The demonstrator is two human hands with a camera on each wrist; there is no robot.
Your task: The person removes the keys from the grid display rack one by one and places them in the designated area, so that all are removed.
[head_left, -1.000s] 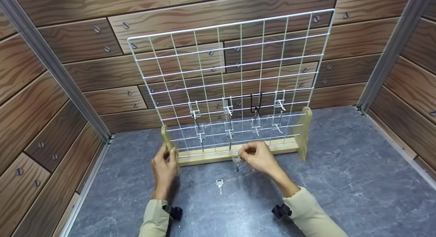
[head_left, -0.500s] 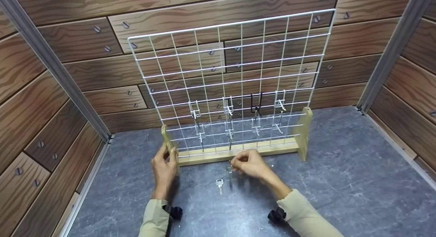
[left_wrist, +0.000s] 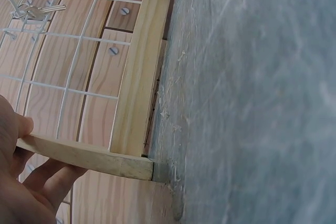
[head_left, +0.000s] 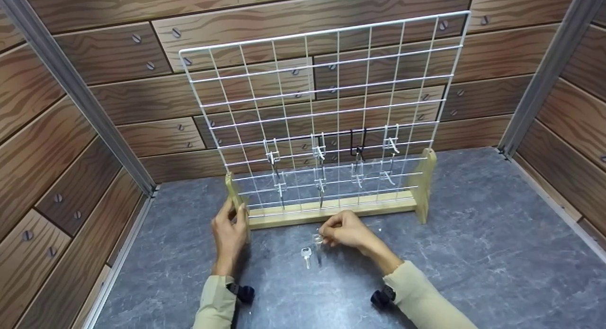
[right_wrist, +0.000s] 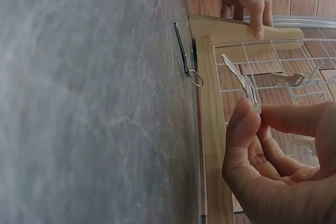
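Note:
My left hand point(head_left: 229, 230) grips the left wooden end piece point(left_wrist: 89, 157) of a display stand, thumb on one side and fingers on the other. The stand bears an upright white wire grid point(head_left: 306, 34). In front of its base, my right hand point(head_left: 349, 230) pinches a metal key point(right_wrist: 240, 77) by its head between thumb and forefinger, blade pointing away from the fingertips. Another key point(head_left: 307, 257), with a small ring point(right_wrist: 196, 78), lies on the grey tabletop just left of the held one. Keys point(right_wrist: 289, 78) hang from hooks on the grid.
Several white hooks point(head_left: 319, 152) and a black hook point(head_left: 358, 150) sit in two rows low on the grid. The wooden base bar point(head_left: 284, 219) runs to the right end piece point(head_left: 427, 187). Wood-patterned walls point(head_left: 142, 97) enclose the grey tabletop point(head_left: 483, 253) at the back and sides.
My right hand has moved down and left, away from the grid's base, carrying the key close beside the one on the tabletop. The left hand keeps its hold on the end piece.

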